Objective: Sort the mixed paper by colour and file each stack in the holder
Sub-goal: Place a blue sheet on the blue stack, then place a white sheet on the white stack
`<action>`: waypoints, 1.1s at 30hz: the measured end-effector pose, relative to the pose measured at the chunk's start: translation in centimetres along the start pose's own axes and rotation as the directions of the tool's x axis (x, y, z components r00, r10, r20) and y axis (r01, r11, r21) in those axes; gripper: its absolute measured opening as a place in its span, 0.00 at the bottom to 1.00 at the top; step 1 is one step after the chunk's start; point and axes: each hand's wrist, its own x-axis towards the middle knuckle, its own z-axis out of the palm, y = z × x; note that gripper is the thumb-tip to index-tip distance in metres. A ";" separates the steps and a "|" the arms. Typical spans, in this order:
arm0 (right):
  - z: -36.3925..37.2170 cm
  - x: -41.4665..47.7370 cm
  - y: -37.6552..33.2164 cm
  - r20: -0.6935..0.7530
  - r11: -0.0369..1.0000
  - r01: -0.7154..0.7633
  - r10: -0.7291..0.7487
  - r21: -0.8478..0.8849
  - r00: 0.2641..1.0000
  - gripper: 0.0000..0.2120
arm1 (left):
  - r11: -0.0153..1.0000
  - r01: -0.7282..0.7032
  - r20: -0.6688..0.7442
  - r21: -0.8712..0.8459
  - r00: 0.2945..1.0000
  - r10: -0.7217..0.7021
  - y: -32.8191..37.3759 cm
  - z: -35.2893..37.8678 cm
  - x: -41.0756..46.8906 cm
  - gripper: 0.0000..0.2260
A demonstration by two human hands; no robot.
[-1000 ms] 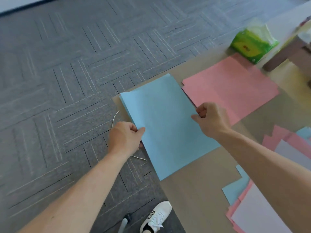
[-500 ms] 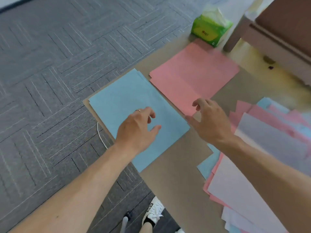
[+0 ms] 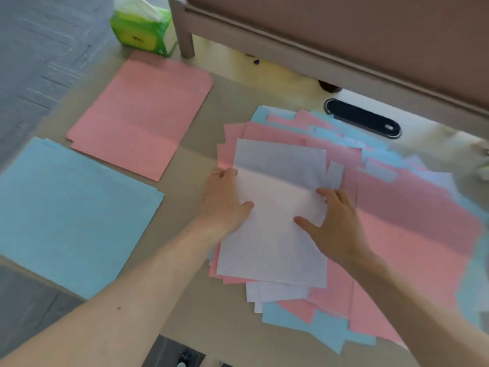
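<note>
While white sheet (image 3: pixel 277 234) is lying atop mixed pile (image 3: pixel 397 221), L grip (image 3: pixel 225 200) is resting released on its L edge, R grip (image 3: pixel 336 226) pressing mid, released; blue stack (image 3: pixel 66 221), pink stack (image 3: pixel 140 115) lying to L.

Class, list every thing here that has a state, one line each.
Blue paper stack: sorted, flat.
Pink paper stack: sorted, flat.
Mixed pink, blue and white paper pile: unsorted, fanned.
White top sheet: under both hands.
Left hand: thumb on sheet edge, grip unclear.
Right hand: flat on sheet.
</note>
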 end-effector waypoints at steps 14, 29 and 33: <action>0.7 0.3 0.2 -0.035 0.991 -0.053 0.058 0.126 0.998 0.44 | 0.900 0.214 0.093 -0.380 0.977 -0.193 1.8 -1.1 2.1 0.11; -7.3 -0.6 6.1 -0.119 0.544 -0.160 0.441 0.823 0.890 0.05 | 0.810 -0.272 -0.027 -0.520 0.953 0.303 13.8 -1.9 0.5 0.06; -10.3 -3.3 13.9 -0.162 0.553 -0.210 0.547 0.806 0.821 0.06 | 0.824 -0.170 0.094 -0.541 0.961 0.260 18.2 3.7 -1.5 0.06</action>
